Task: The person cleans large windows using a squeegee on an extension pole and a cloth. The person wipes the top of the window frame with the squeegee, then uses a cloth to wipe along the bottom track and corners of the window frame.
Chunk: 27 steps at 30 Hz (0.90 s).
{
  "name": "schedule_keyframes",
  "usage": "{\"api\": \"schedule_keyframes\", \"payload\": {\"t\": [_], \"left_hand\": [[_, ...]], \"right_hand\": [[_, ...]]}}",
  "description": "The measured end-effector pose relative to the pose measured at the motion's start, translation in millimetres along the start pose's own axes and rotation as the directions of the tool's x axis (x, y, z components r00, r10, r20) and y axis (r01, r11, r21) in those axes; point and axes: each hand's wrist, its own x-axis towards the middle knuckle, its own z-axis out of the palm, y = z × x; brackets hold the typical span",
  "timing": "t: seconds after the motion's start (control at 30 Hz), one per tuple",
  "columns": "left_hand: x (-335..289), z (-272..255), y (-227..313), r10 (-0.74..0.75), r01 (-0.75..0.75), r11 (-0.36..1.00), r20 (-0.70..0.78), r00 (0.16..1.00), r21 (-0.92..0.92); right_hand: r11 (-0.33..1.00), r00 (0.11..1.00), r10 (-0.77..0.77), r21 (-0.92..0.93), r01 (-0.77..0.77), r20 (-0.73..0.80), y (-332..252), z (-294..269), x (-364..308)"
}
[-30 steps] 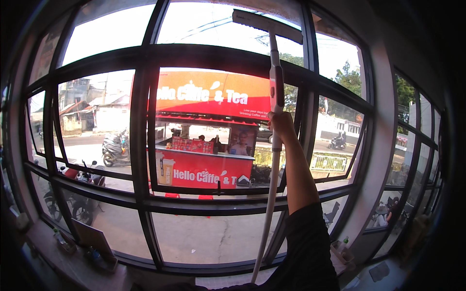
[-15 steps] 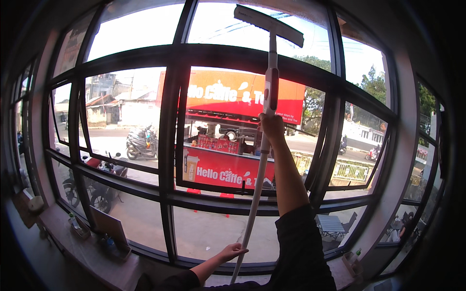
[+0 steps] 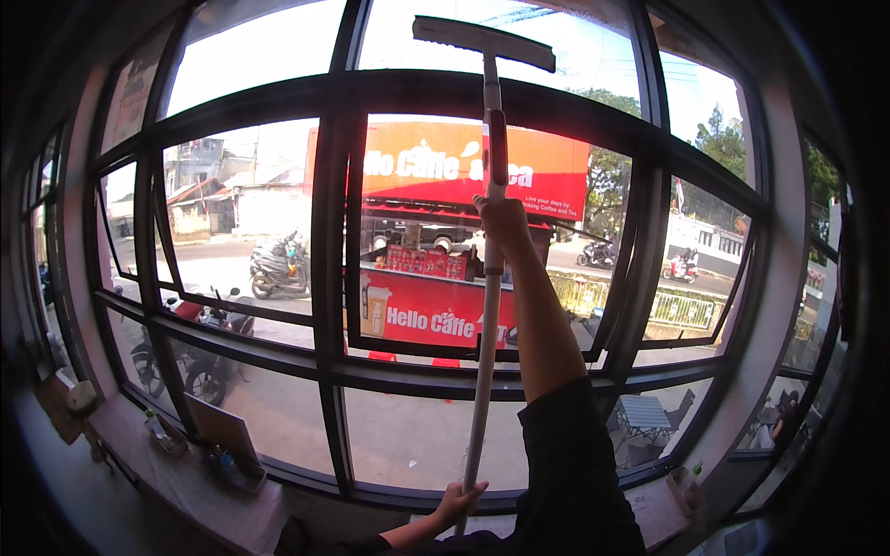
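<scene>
A long-handled window squeegee [image 3: 484,324] with a white pole stands nearly upright in front of me. Its wide grey-white head [image 3: 484,43] lies across the upper middle window pane [image 3: 399,51], tilted down toward the right. My right hand [image 3: 502,222], arm stretched up, is closed round the pole just below its grey grip section. Lower down, near the bottom edge of the view, my left hand [image 3: 457,503] is closed round the pole's lower part. The pole's bottom end is hidden by my sleeve. Whether the blade presses on the glass I cannot tell.
Dark window frames [image 3: 338,278] divide the glass, and some middle sashes are tilted outward. A wooden counter [image 3: 199,486] on the left bears a small board [image 3: 221,426] and trays with bottles. A bottle holder [image 3: 684,489] stands low right. Outside are a red stall [image 3: 436,306] and motorbikes [image 3: 278,269].
The squeegee head has moved left along the upper pane and tilts less. The pole is now more upright. My right hand went left and slightly up; my left hand is slightly lower.
</scene>
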Motion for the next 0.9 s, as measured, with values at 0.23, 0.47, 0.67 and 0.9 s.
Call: {"api": "schedule_keyframes", "payload": {"t": [0.23, 0.47, 0.67, 0.9], "left_hand": [[8.2, 34.6, 20.2, 0.093, -0.1, 0.993, 0.117, 0.989, 0.056], [-6.6, 60.1, 14.8, -0.062, 0.034, 0.994, 0.284, 0.957, 0.101], [13.2, 67.9, 35.3, -0.045, 0.022, 0.993, 0.194, 0.98, 0.119], [90.1, 98.0, 153.0, 0.287, -0.259, 0.957, 0.278, 0.917, -0.132]], "right_hand": [[0.92, 0.946, 0.257, 0.348, -0.178, -0.196, 32.0, -95.3, -15.9], [0.873, 0.862, 0.413, 0.399, -0.282, -0.295, 87.5, -164.6, -54.0], [0.769, 0.966, 0.258, 0.605, -0.206, 0.0, 124.6, -107.6, -162.4], [0.02, 0.68, 0.219, 0.694, -0.72, 0.699, 181.8, 62.0, -508.5]]}}
